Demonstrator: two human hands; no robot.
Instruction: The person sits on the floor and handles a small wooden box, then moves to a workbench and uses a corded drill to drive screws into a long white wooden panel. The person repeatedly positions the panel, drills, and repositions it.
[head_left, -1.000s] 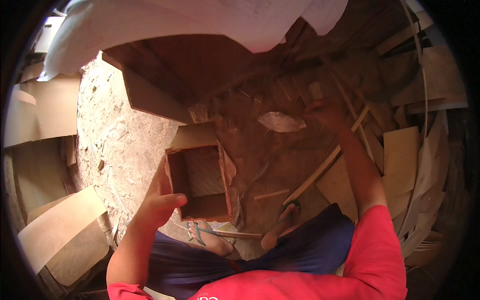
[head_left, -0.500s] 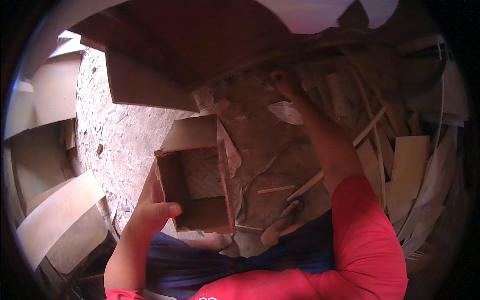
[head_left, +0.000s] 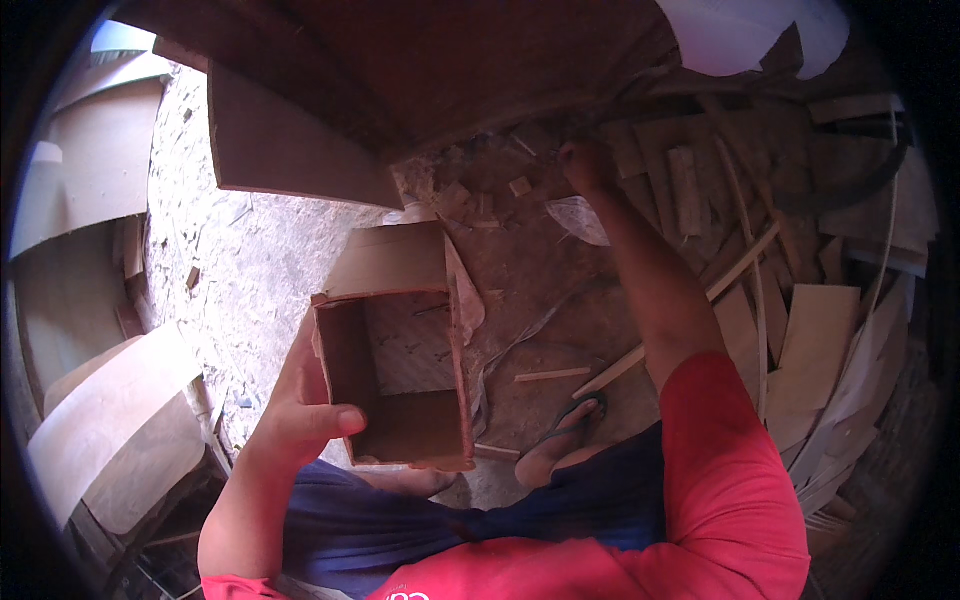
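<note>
Box edge is clasped by left fingers, open floor beside it; right fingers too dim to tell.

White printed lettering on the front of my red short-sleeved fabric shirt, right at the lower edge of my view. Frame cuts it off, so no whole word reads. Small dark marks on the inside bottom of my open-topped brown rectangular cardboard box: could be print or loose bits, can't tell from here.
</note>
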